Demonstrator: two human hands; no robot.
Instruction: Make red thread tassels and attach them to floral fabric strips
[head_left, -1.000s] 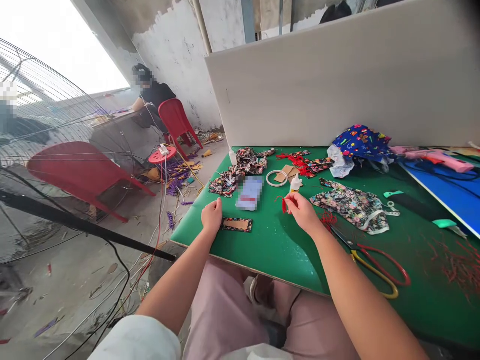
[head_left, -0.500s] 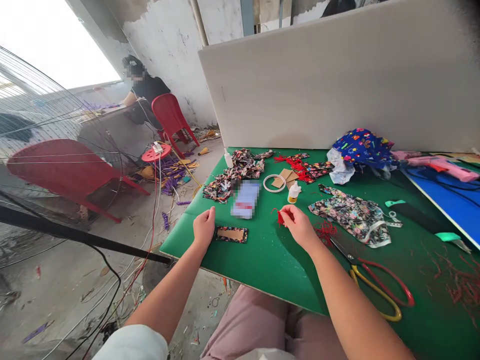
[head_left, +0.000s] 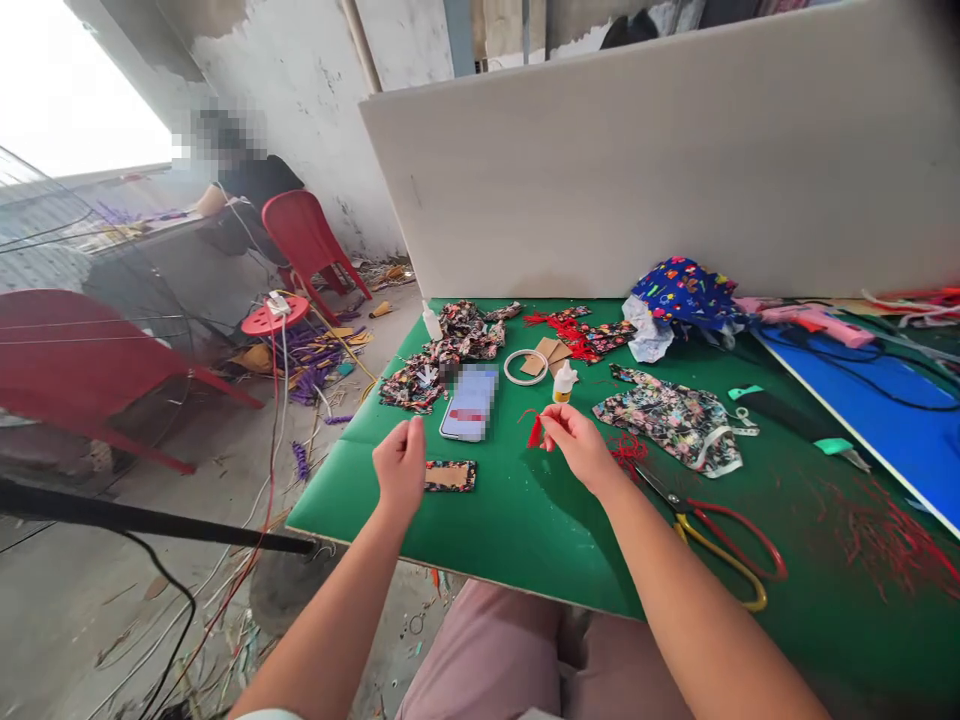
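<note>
My right hand (head_left: pixel 579 447) pinches a small red tassel (head_left: pixel 535 430) just above the green table (head_left: pixel 525 520). Beside a small fabric-edged cardboard rectangle (head_left: pixel 450 475), my left hand (head_left: pixel 400 465) is loosely curled with its fingertips at the piece's left end. A phone (head_left: pixel 469 402) lies just beyond the two hands. A small glue bottle (head_left: pixel 563 381) stands behind my right hand.
Scissors with red and yellow handles (head_left: pixel 712 535) lie right of my right arm. Floral fabric (head_left: pixel 671 420), fabric scraps (head_left: pixel 442 355), a tape ring (head_left: pixel 525 366), a pink glue gun (head_left: pixel 814 322) and a blue board (head_left: pixel 870 400) are on the table. A white panel (head_left: pixel 660 160) stands behind. A person sits far left by red chairs (head_left: pixel 304 235).
The view has swung right, so everything sits further left in frame. My hands stay at the same spots on the table, right hand still pinching the tassel.
</note>
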